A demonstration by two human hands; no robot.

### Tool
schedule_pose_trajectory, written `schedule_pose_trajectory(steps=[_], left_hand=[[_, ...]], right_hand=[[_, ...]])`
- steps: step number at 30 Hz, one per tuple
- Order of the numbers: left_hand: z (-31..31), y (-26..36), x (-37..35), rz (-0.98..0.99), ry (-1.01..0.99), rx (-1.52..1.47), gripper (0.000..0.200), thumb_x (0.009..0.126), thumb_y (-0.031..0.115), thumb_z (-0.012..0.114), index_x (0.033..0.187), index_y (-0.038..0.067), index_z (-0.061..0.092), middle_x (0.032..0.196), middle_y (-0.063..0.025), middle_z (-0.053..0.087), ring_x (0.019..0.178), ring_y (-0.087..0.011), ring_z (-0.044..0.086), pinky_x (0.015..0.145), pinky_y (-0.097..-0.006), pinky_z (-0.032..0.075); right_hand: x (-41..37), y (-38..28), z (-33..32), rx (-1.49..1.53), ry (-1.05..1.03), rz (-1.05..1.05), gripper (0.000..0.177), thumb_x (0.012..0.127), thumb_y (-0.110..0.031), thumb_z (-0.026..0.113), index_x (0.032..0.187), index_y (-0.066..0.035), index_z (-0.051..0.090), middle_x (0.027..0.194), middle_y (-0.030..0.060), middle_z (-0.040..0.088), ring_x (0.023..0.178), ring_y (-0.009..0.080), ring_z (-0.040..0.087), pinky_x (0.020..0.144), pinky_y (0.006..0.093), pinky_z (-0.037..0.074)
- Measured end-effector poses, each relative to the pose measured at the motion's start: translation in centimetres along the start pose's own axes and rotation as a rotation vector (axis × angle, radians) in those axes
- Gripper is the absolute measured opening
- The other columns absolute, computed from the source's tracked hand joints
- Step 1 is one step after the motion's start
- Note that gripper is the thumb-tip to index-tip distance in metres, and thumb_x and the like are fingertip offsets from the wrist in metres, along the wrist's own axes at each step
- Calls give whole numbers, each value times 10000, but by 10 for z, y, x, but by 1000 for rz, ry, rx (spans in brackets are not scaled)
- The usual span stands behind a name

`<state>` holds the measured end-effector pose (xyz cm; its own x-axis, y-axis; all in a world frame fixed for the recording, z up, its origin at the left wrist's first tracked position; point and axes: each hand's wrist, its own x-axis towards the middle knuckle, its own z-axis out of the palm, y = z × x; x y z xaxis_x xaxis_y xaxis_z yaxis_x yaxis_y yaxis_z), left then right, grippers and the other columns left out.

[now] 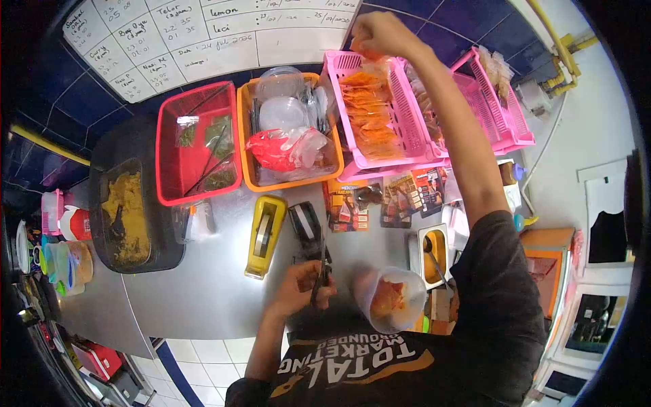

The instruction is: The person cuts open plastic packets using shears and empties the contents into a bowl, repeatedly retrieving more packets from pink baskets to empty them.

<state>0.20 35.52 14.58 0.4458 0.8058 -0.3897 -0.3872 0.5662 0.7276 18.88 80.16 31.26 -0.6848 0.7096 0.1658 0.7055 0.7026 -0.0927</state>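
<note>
My left hand (296,288) is closed around a pair of black-handled scissors (325,261) above the steel counter, near its front edge. My right hand (392,35) reaches up to the back, with fingers pinched on a small orange packet (367,50) over the pink basket (335,85). Inside that basket stands a row of flat orange packets (369,112). A translucent plastic container (378,308) with orange residue sits in front of me, right of the scissors. Its interior is partly smeared with sauce.
A yellow tape dispenser (264,237) and a black dispenser (306,224) lie beside the scissors. Behind are an orange basket (252,180) and a red basket (164,163). A steel pan (416,254) with a ladle stands right; a dark tub (102,230) stands left.
</note>
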Motion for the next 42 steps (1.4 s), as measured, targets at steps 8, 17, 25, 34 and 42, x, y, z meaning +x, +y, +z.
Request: schedule_pose_trajectory(steps=[8,17,25,34,42], left_hand=[[4,-5,-5,-6,-12,-41,274,746,-27,767,948,24,590,846,-70,651,680,-172,665,528,-303,572],[8,-12,-24,93,100,-8,327,686,37,777,952,-3,590,771,-132,675,536,-172,631,481,-261,503],[32,-26,-49,126,-3,35,345,725,47,818,971,-13,583,783,-127,672,547,-157,631,495,-253,521],[44,-49,-74,148,-29,102,284,769,33,788,959,-16,583,797,-120,672,566,-146,639,504,-246,535],[58,-55,-79,104,65,338,266,745,46,789,898,16,573,720,-67,638,539,-104,598,469,-229,474]], right_hand=[[-32,0,88,316,-418,-31,178,837,-188,601,891,-41,686,783,171,684,709,265,664,647,392,511],[-341,-214,-26,340,-806,142,117,805,-128,660,807,-12,670,786,177,673,758,359,667,686,415,536],[-437,-225,97,-17,-597,-9,78,721,-105,650,673,-67,698,702,131,675,675,277,689,589,399,536],[-433,-216,102,148,-681,-97,81,707,-104,650,639,-76,684,689,118,668,687,309,676,559,418,530],[-461,-228,77,373,104,201,130,898,-67,576,1009,-15,536,957,159,604,897,294,627,730,396,505]])
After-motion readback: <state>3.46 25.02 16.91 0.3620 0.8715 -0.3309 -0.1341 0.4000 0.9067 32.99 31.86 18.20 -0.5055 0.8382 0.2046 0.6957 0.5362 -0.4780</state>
